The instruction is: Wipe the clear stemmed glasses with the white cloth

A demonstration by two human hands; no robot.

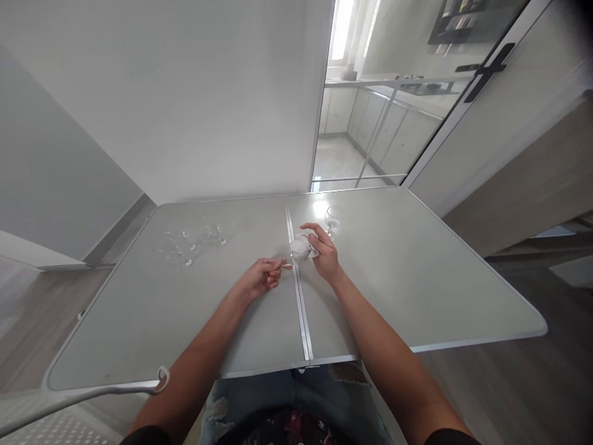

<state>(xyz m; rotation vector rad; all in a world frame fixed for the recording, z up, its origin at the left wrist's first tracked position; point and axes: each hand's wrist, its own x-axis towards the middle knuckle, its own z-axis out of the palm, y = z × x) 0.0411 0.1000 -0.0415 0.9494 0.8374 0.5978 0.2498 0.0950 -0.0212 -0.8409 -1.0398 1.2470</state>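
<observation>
My left hand (263, 276) is closed in a pinch on the foot and stem of a small clear stemmed glass (286, 264), tilted over the table's centre seam. My right hand (326, 252) grips a bunched white cloth (302, 248) at the bowl end of that glass. Whether the cloth sits inside the bowl or around it, I cannot tell. Just beyond my right fingers, another clear stemmed glass (334, 216) stands upright on the table.
Several clear glass pieces (186, 244), hard to make out singly, are on the left half of the pale folding table (393, 290). A metal-edged seam runs down its middle. A white curved rod (115, 390) crosses the near left edge. Behind are a wall and a glass door (370, 130).
</observation>
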